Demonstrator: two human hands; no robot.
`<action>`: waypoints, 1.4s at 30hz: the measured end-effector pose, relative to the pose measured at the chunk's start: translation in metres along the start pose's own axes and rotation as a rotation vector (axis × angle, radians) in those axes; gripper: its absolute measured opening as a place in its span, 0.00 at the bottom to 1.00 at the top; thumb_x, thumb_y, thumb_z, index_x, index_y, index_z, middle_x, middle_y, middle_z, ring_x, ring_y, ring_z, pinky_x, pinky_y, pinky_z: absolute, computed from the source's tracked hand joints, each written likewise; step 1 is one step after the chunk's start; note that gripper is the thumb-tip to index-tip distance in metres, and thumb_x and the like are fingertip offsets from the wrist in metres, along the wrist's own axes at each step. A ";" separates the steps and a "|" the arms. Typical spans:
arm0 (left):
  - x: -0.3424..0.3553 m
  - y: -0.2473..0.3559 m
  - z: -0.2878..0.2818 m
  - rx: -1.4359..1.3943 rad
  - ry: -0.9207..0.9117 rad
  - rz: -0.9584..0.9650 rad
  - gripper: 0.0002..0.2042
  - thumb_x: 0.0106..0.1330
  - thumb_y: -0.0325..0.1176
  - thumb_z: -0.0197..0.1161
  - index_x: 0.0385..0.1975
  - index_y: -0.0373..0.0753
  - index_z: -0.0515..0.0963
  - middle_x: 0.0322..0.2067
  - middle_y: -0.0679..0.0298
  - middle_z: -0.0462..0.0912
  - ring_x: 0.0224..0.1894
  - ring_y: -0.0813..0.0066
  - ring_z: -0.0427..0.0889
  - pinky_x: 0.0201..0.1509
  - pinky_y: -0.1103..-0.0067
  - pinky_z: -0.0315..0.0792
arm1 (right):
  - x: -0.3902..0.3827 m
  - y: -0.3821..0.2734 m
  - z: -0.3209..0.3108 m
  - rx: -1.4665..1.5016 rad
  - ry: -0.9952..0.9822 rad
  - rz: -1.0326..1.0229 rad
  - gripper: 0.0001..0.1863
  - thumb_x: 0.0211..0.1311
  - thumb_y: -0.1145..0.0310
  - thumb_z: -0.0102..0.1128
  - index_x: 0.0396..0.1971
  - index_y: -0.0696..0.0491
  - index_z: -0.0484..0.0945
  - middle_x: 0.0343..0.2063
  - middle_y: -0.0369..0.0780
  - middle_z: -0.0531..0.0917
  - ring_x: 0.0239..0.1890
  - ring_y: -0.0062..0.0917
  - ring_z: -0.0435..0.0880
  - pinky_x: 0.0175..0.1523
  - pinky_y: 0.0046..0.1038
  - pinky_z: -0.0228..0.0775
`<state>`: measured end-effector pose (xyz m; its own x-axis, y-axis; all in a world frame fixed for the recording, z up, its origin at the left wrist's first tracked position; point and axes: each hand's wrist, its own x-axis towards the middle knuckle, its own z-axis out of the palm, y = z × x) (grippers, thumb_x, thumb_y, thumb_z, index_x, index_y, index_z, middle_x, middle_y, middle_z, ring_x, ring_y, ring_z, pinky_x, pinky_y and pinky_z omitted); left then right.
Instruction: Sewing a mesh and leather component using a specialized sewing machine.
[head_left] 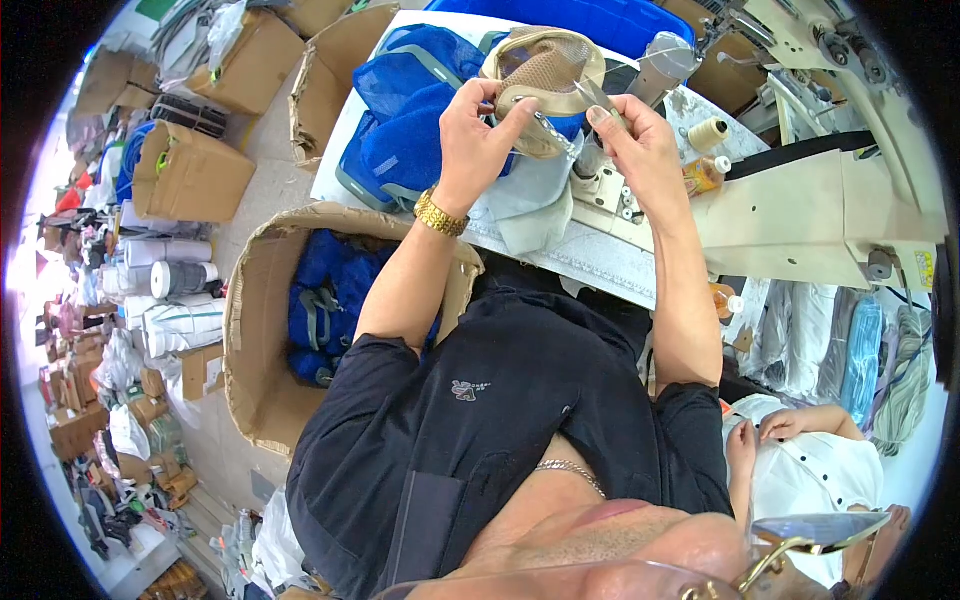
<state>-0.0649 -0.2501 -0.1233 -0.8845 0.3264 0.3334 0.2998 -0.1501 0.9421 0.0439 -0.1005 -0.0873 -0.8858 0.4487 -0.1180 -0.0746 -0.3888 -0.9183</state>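
Observation:
Over the sewing table, my left hand (478,140) pinches the edge of a tan mesh fabric piece (545,75) with a rounded, bound rim. My right hand (640,145), close on the other side of that rim, grips a slim pointed metal tool (592,94), possibly thread snips. Its tip touches or nearly touches the tan piece. A small shiny metal part (552,130) hangs by my left fingertips; its kind is unclear. Beneath the left hand, blue mesh-and-fabric pieces (410,140) lie heaped, next to pale grey fabric (530,200).
A cream sewing machine (810,215) stands at the right, with a thread cone (708,134) and an orange drink bottle (705,175) beside it. Below the table's left side, a cardboard box (255,330) holds blue pieces. A blue bin (600,20) sits behind. Another person (810,460) is at lower right.

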 end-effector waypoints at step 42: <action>-0.191 -0.133 0.068 0.422 -0.411 -0.124 0.14 0.56 0.36 0.70 0.32 0.32 0.77 0.27 0.62 0.81 0.27 0.79 0.76 0.34 0.81 0.72 | -0.123 0.177 -0.180 -0.113 0.106 0.178 0.10 0.62 0.64 0.61 0.34 0.56 0.79 0.16 0.25 0.69 0.19 0.07 0.62 0.23 0.14 0.50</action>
<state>0.0885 -0.2287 -0.3100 -0.7366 0.6643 0.1269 0.3935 0.2683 0.8793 0.2220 -0.0800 -0.3031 -0.8268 0.4658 -0.3152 0.1351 -0.3795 -0.9153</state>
